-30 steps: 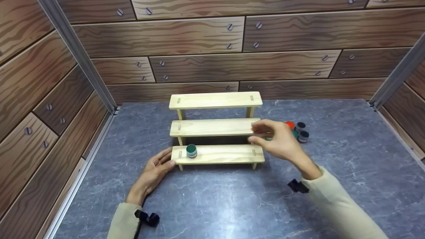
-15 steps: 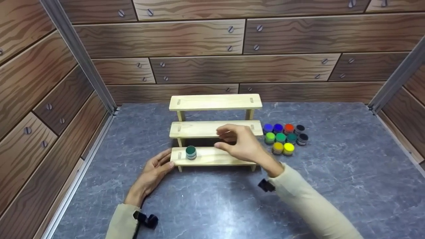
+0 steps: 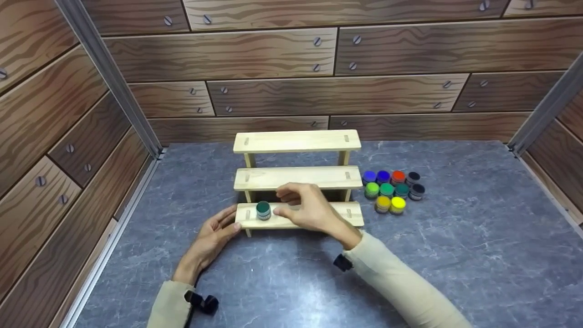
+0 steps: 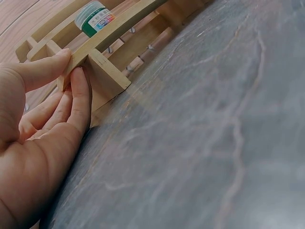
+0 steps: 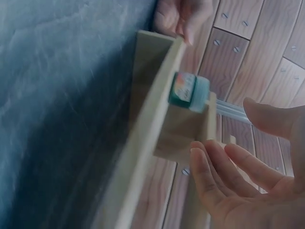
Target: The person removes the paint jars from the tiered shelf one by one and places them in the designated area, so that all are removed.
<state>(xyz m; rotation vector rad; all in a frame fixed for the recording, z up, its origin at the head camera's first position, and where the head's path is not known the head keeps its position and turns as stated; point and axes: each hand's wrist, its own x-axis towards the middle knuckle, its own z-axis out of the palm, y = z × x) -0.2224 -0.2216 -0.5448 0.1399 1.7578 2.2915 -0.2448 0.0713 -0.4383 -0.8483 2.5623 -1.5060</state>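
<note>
A small paint jar (image 3: 263,210) with a dark green lid stands upright near the left end of the bottom step of a three-tier wooden stand (image 3: 298,177). My left hand (image 3: 212,239) grips that step's left end, thumb on top and fingers underneath, as the left wrist view shows. Just right of the jar, my right hand (image 3: 307,209) hovers over the bottom step with thumb and fingers apart. Nothing lies between them in the right wrist view, where the green jar (image 5: 189,91) sits a short way beyond the fingertips.
Several paint jars with blue, red, black, green and yellow lids stand grouped on the grey marbled table, right of the stand; a bright yellow one (image 3: 397,205) is in the front row. Wood-patterned walls (image 3: 273,54) rise behind and at both sides.
My right hand has moved left from the grouped jars, across the bottom step, to beside the green jar. The grouped jars are now uncovered. My left hand keeps its grip on the stand.
</note>
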